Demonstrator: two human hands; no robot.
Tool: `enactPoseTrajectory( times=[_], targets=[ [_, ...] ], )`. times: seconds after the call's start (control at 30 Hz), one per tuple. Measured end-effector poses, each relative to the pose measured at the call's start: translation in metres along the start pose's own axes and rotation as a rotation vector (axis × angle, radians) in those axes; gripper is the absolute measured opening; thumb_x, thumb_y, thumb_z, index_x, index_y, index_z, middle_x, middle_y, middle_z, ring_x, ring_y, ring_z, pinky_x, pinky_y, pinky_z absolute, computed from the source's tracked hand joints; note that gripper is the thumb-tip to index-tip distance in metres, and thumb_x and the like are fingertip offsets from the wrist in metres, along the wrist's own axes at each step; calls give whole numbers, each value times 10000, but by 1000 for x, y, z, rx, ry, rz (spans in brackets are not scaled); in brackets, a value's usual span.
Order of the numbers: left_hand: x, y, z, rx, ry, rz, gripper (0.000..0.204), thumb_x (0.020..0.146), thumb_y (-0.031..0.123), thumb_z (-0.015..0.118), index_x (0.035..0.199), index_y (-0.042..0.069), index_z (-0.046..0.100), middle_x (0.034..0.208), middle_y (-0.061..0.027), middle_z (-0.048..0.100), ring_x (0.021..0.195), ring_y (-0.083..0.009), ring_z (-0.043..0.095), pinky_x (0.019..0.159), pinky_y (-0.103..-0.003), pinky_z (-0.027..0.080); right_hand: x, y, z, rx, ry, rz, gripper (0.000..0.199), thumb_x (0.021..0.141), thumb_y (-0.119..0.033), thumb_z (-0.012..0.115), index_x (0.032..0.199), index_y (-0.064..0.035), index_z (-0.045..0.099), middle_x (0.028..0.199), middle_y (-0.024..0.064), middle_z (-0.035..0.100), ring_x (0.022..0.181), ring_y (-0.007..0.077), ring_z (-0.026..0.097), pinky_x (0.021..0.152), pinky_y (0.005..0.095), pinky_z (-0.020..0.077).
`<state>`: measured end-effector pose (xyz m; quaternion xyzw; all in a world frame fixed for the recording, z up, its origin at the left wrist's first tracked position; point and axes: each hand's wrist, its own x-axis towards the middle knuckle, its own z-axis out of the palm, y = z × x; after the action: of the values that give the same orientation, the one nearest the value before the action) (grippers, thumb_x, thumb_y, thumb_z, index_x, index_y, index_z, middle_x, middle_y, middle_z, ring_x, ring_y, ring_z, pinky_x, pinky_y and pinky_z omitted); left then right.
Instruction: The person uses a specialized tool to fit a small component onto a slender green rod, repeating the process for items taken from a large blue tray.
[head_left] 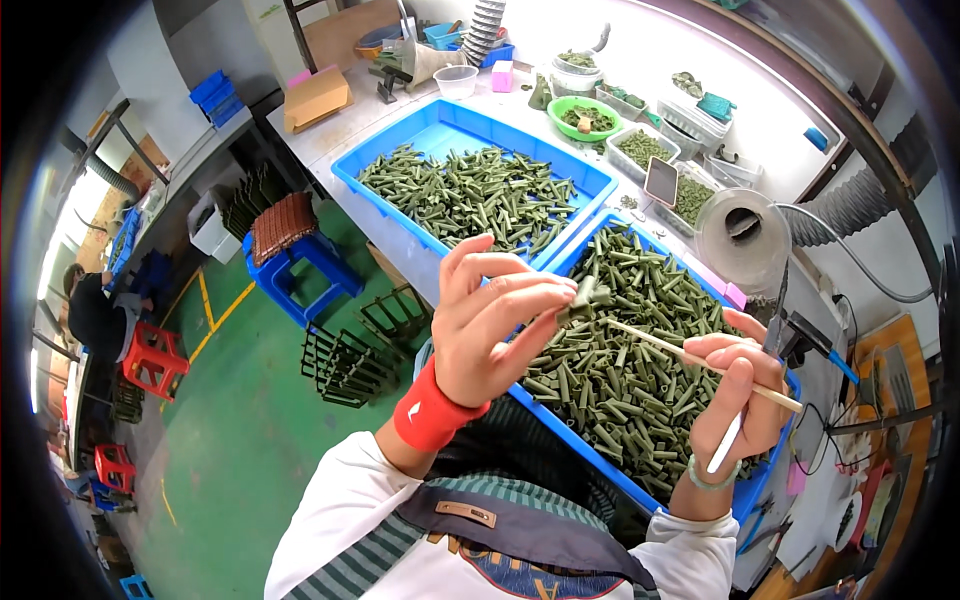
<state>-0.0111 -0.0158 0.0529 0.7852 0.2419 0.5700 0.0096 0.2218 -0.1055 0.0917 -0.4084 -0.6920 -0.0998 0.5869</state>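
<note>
Two hands work above the bench (pixel 385 112), seen from the head view, the only one. The left hand (pixel 500 325), with a red band (pixel 432 410) round its wrist, is raised palm-inward, its grip closed to a pinch of thumb and fingers. Right at those fingertips sits a small green piece (pixel 592 300), its near end covered by the fingers and its far end poking out toward the right hand (pixel 742 395). That other grip is curled round a thin pale stick (pixel 690 358), which slants across toward the green piece; the stick's tip ends just beside the piece's lower edge, and from where I stand I cannot tell whether they touch. The same hand also has a white handle (pixel 726 443) tucked in it, slanting down below the fingers, and a pale green bracelet (pixel 714 476) circles its wrist.

Below both hands, the nearer blue tray (pixel 580 443) is heaped with short green tubes (pixel 630 390). Past it, just beside, lies the farther blue tray (pixel 440 128), with more such tubes and some bare bottom. Behind the trays are a green bowl (pixel 556 108), a phone (pixel 661 181) and a clear hood (pixel 715 240).
</note>
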Motion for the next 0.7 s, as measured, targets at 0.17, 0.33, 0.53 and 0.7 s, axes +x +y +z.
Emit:
enactPoseTrajectory(
  times=[0.17,0.33,0.53,0.7],
  targets=[
    [-6,-14,9,33,8,-40,313,777,50,825,1057,181,772,1057,56,780,1005,-170,659,1122,-445,370,0,0,2,-16,-13,-13,224,1054,-111,493,884,-24,611,734,126,743,705,233,755,893,511,595],
    [-9,-19,12,93,-12,-9,301,784,28,814,1046,168,764,1042,37,792,1037,-184,685,1133,-449,363,-2,-1,0,39,-9,-37,224,1070,-145,494,910,-28,599,725,123,740,707,237,757,901,512,595],
    [-14,-26,19,94,-23,-21,279,799,53,816,1035,190,757,1024,57,782,1053,-169,688,1152,-440,342,-4,-2,1,41,-26,-58,223,1073,-157,496,918,-31,597,728,127,740,712,244,753,901,508,596],
    [-14,-82,31,260,-65,-84,269,786,43,808,1026,148,744,1008,5,757,1051,-239,672,1112,-437,388,0,-1,5,27,-48,-77,199,1049,-114,506,906,-20,607,744,129,743,712,251,748,883,498,605]
  ],
)
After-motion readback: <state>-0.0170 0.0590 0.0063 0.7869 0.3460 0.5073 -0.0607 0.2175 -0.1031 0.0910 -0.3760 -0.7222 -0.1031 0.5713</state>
